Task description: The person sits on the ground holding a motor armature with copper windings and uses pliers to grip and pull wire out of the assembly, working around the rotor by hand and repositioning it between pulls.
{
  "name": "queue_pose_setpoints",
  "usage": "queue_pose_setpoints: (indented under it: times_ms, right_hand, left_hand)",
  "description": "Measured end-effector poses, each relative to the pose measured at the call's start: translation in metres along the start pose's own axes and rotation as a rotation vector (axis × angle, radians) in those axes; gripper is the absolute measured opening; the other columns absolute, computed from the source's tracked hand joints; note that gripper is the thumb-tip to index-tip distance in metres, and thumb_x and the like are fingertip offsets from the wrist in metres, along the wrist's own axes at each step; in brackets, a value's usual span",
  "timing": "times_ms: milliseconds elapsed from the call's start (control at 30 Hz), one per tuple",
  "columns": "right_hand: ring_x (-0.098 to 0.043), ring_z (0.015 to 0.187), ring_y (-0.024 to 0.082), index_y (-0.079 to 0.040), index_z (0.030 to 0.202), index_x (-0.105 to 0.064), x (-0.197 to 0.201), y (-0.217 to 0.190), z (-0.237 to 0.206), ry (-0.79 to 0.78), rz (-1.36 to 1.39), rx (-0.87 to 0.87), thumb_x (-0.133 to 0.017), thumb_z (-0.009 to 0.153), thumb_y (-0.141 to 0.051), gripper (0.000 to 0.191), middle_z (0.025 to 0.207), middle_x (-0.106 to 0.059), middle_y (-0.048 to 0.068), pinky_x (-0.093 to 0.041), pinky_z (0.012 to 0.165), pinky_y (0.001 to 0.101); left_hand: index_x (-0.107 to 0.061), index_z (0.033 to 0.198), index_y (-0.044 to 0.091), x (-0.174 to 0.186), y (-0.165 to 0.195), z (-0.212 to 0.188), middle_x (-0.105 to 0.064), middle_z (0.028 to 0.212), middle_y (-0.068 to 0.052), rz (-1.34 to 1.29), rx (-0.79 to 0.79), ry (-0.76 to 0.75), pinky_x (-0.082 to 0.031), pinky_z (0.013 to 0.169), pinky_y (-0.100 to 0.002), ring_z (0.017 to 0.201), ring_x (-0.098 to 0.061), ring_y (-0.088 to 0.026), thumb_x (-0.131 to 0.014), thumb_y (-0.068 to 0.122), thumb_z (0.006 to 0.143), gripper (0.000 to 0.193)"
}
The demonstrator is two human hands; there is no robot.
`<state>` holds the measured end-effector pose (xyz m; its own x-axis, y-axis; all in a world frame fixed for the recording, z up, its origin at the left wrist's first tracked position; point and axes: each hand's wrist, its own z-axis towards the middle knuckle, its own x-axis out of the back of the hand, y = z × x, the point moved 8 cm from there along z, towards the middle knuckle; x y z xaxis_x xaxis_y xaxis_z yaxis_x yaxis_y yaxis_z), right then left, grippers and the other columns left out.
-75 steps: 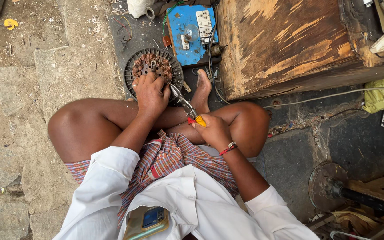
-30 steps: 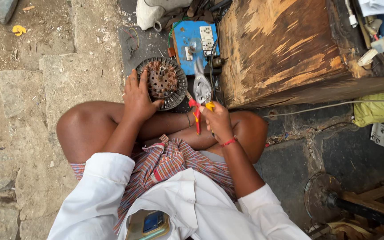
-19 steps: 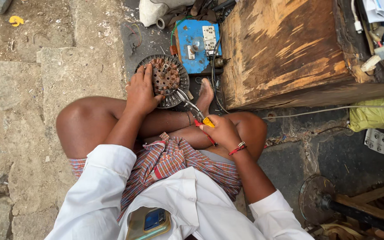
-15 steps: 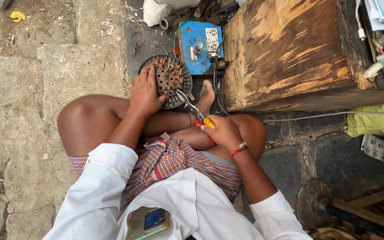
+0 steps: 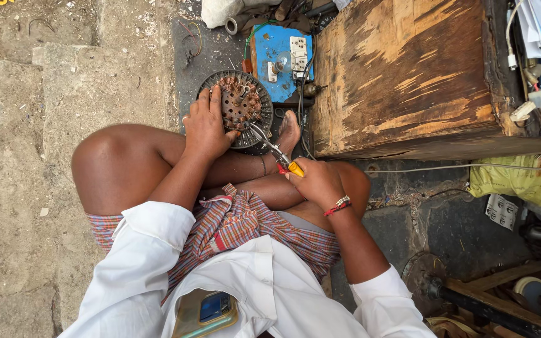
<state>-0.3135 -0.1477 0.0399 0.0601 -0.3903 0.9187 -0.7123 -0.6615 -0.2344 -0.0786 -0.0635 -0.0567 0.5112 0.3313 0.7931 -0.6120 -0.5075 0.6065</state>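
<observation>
head view | worn on head | faces straight down | close over lap, hands, ground

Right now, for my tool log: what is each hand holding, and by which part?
Right hand grips pliers by the handles; left hand holds the round motor stator at its near rim.
</observation>
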Motion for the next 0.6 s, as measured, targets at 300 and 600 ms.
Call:
queue_pose_setpoints:
  times_ms: [300, 600]
  right_hand:
    - [-0.07, 0.081, 0.039, -0.012, 0.092, -0.073, -0.006, 0.005, 0.006, -0.01, 0.021, -0.03, -0.075, 0.084, -0.042, 0.031, 0.085, -0.073, 0.015, -0.052, 0.067, 0.0507]
    - [-0.071, 0.08, 0.038, -0.011, 0.095, -0.073, -0.01, 0.004, 0.003, 0.024, 0.067, -0.02, -0.076, 0.083, -0.041, 0.032, 0.085, -0.074, 0.016, -0.053, 0.067, 0.0492]
  left_hand:
    - [-0.029, 0.159, 0.009, 0.001, -0.001, 0.001, -0.038, 0.156, -0.02, 0.004, -0.015, 0.015, -0.043, 0.097, -0.058, 0.134, -0.044, -0.038, -0.095, 0.038, 0.065, 0.118]
    - [-0.029, 0.159, 0.009, 0.005, 0.0, 0.002, -0.04, 0.153, -0.018, 0.009, 0.001, -0.025, -0.043, 0.096, -0.059, 0.132, -0.046, -0.037, -0.095, 0.038, 0.063, 0.12]
